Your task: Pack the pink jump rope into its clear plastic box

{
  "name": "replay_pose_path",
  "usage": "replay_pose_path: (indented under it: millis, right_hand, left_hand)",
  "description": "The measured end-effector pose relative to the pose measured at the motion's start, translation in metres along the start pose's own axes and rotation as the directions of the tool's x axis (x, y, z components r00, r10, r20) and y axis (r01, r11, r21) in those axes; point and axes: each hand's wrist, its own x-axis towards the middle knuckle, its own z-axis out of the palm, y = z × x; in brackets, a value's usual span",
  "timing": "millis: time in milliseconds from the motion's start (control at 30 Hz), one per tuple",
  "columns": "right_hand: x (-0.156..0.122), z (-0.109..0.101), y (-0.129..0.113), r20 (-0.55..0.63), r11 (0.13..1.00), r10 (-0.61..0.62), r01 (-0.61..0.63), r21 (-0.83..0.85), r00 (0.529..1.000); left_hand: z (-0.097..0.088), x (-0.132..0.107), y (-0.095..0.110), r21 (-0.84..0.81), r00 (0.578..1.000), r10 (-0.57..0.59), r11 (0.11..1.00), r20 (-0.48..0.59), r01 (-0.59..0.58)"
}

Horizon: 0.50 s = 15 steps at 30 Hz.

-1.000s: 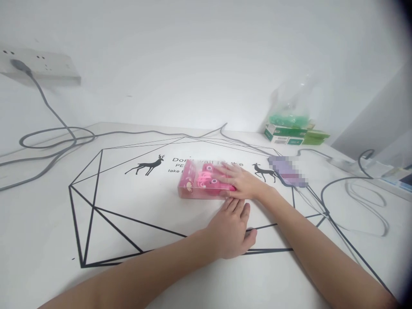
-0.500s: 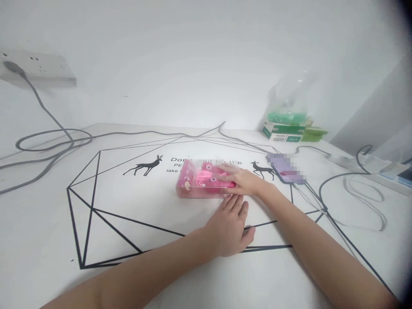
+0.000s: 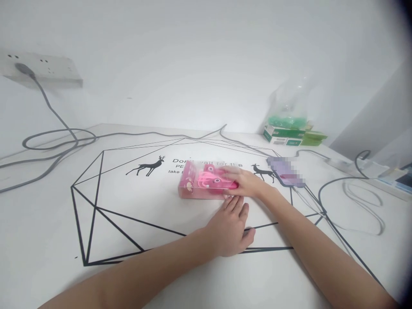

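Observation:
A clear box with a pink printed end (image 3: 186, 184) lies on its side on the white table. Inside it is a pink item with cartoon eyes and a coiled pink cord (image 3: 206, 179); its exact kind is unclear. My right hand (image 3: 243, 182) is at the box's right end, thumb and fingers closed around the right part of the pink item. Some fingertips are blurred behind the plastic. Just in front, my left hand (image 3: 228, 227) lies palm down with fingers extended, the tips at the box's lower right edge. Nothing shows in it.
A phone (image 3: 286, 171), partly pixelated, lies right of the box with a cable. Green and white cartons (image 3: 283, 135) with a plastic bag (image 3: 288, 105) on top stand by the wall. Grey cords (image 3: 128, 134) run along the back to a wall socket (image 3: 61, 71).
The view has shifted slightly, so the whole scene sits a little further right. Both hands keep nearly the same place at the box.

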Motion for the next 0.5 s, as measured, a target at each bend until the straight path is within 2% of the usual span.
replay_pose_path:
  millis: [267, 500]
  right_hand:
    - [0.005, 0.014, 0.001, -0.002, 0.995, -0.059, 0.058, -0.075, 0.998]
    - [0.006, 0.017, 0.000, 0.004, 0.996, 0.002, -0.002, -0.093, 1.000]
  left_hand:
    - [0.004, 0.000, 0.000, 0.006, 0.997, 0.030, 1.000, -0.066, -0.029]
    - [0.004, 0.000, -0.001, 0.007, 0.998, 0.030, 1.000, -0.055, -0.029]
